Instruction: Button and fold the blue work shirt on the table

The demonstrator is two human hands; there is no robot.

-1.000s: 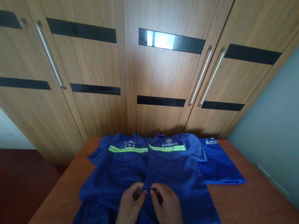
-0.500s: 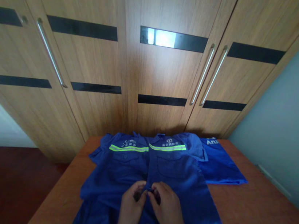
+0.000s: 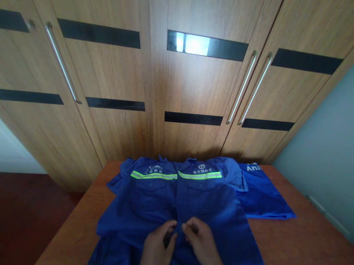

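Blue work shirt (image 3: 209, 208) lay spread on the table (image 3: 299, 244), its front placket (image 3: 180, 204) running down between both sets of fingertips. I observed the left hand (image 3: 159, 246) with thumb and index slightly parted; the right hand (image 3: 201, 240) was narrowed, and I could not tell whether it gripped cloth.

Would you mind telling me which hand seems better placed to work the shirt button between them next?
Probably the right hand: its fingertips are close against the button on the blue shirt, while the left hand sits slightly farther off, thumb and forefinger apart.
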